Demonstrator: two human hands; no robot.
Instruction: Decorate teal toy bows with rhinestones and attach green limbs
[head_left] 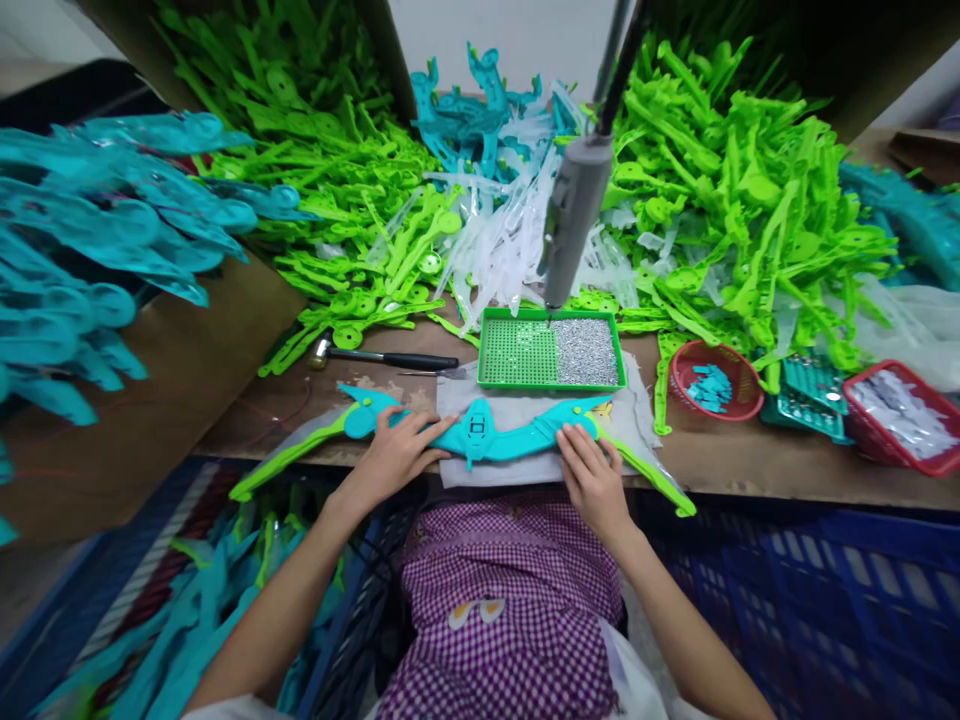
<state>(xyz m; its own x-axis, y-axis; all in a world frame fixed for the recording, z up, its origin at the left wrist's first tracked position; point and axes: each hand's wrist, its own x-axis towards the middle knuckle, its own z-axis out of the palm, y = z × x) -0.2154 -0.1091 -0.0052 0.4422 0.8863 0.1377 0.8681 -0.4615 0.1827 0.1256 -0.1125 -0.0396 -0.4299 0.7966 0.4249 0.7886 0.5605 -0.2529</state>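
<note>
A toy bow lies crosswise at the table's front edge, with a blue plastic middle and light green and clear arms to either side. My left hand grips the blue part left of centre, its fingers over the top. On the blue part right of centre, my right hand holds the bow with fingers bent over its front edge. A white cloth lies under the bow. Just behind stands a green tray with many small screws. Above it hangs a grey electric screwdriver, its tip over the tray.
A hammer lies left of the tray. Piles of green parts and clear strips stand behind. Red baskets hold small pieces at right. Blue bow bodies fill a box at left; a blue crate stands below right.
</note>
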